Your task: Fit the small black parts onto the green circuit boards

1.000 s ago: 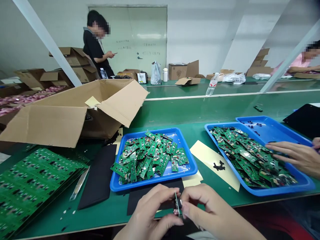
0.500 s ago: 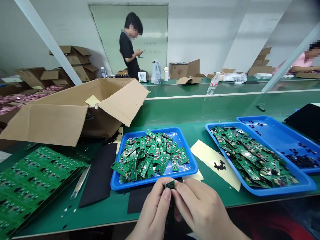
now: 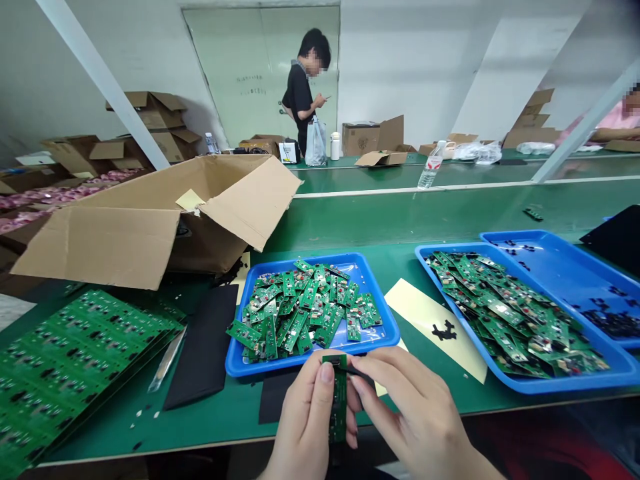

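A small green circuit board (image 3: 339, 400) stands upright between both my hands at the bottom centre. My left hand (image 3: 306, 420) is closed on it, thumb pressed near its top edge. My right hand (image 3: 413, 413) pinches the board's upper right side with its fingertips. Just beyond them lies a blue tray (image 3: 385, 333) piled with several small green circuit boards (image 3: 305, 310). A black mat (image 3: 273, 403) lies under my hands on the green table (image 3: 380, 220).
A second blue tray (image 3: 575, 383) of boards sits at right, with a third blue tray (image 3: 565, 263) of small black parts behind it. Green board panels (image 3: 65, 357) lie stacked at left, behind them an open cardboard box (image 3: 150, 220). A person (image 3: 305, 90) stands at the back.
The board has turned upright and now shows full length between my hands. A co-worker's hand left the right tray. The standing person walked rightward along the back.
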